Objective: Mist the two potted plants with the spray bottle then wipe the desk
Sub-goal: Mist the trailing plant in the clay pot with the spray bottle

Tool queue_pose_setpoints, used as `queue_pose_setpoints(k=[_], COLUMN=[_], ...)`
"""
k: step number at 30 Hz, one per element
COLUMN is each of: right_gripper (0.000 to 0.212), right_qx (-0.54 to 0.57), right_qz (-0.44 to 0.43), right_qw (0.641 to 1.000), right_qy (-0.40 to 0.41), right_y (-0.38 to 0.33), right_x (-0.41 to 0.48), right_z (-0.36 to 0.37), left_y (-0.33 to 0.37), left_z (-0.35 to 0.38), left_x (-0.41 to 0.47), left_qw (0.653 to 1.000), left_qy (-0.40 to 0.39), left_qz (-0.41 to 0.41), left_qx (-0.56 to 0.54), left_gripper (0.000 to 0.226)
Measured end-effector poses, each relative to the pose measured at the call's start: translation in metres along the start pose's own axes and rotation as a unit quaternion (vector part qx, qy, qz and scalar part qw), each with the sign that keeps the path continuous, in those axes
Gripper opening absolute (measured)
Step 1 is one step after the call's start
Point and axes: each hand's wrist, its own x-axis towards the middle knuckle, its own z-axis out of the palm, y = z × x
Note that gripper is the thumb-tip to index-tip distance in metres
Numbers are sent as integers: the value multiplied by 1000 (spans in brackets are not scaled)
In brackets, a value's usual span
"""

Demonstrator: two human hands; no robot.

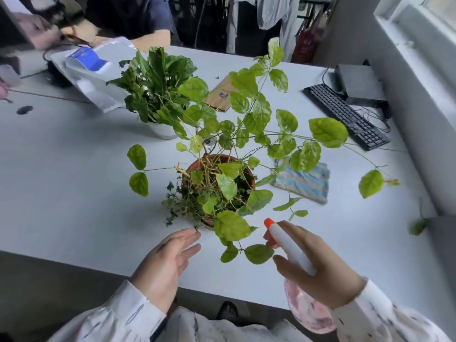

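A trailing plant in a terracotta pot (pixel 249 175) stands in the middle of the white desk (pixel 69 193). Behind it to the left is a darker leafy plant in a white pot (pixel 162 129). My right hand (pixel 320 270) grips a spray bottle (pixel 291 248) with a white head, orange nozzle and pink body; the nozzle points at the near plant's front leaves. My left hand (pixel 167 257) hovers with fingers spread just in front of the terracotta pot, holding nothing. A blue striped cloth (pixel 306 185) lies folded to the right of the pot.
A black keyboard (pixel 345 114) and a dark box (pixel 357 85) sit at the far right by the window sill. A brown paper bag (pixel 222 95) and white packaging (pixel 91 77) lie at the back. Another person's hands (pixel 37 30) work at the far left corner.
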Motion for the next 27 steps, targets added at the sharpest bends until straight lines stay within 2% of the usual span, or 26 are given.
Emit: queue_pose_setpoints(k=[2,8,12,16,20,24,27], right_gripper=[36,25,19,36,39,25,23], right_qx=[-23,-84,-77,-76,-58,-53,-61], right_qz=[-27,-40,20,-8,35,33,52], right_qw=[999,995,997,997,998,998,997], right_qy=[8,-35,-9,-8,-16,-9,2], right_y=[-3,-16,-1,-1,11,22,24], right_x=[-14,-22,-16,-14,-27,-39,-42], right_z=[0,19,41,50,45,42,45], left_y=[0,-1,-1,-1,0,-1,-2], left_z=[-1,3,4,1,-4,-6,-5], left_x=[1,-1,-2,-4,-7,-11,-15], left_qw=[1000,1000,999,999,1000,1000,999], left_qy=[-1,-7,-16,-16,-8,-9,-18], left_qz=[-2,5,9,9,9,4,-1], left_qx=[-2,21,31,33,28,26,31], left_gripper=[35,36,37,38,36,37,37])
